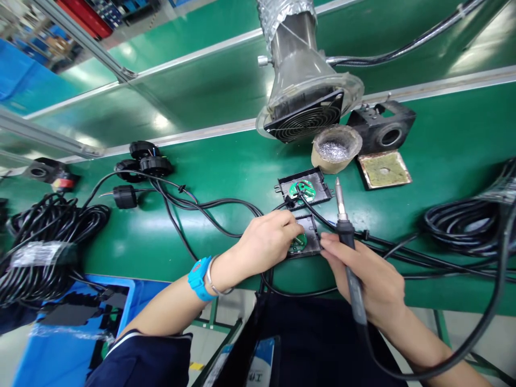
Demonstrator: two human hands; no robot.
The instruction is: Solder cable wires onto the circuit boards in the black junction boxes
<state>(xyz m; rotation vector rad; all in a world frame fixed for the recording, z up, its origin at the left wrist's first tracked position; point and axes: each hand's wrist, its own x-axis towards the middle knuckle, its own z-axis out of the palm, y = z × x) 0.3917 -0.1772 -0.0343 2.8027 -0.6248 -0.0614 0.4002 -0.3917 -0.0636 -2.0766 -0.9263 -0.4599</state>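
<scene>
My right hand [366, 269] holds a soldering iron [350, 252], its bare tip pointing up and away from me. The thumb and fingertips of that hand touch the right edge of the nearer black plastic case [310, 236]. A round green circuit board [299, 244] lies inside this case. Over the board, my left hand [270, 236] is closed in a pinch; whatever is between its fingers is hidden. Just behind sits a second black case [320, 185] with another green board [308, 189] and a black cable [318, 215] running out of it.
A fume extractor [310, 115] hangs over the bench. Below it stand a cup of silvery solder bits [334, 152], an iron stand [382, 129] and a yellow sponge tray [385, 169]. Coiled cables lie left [52, 231] and right [463, 223]; round black parts [151, 164] sit behind.
</scene>
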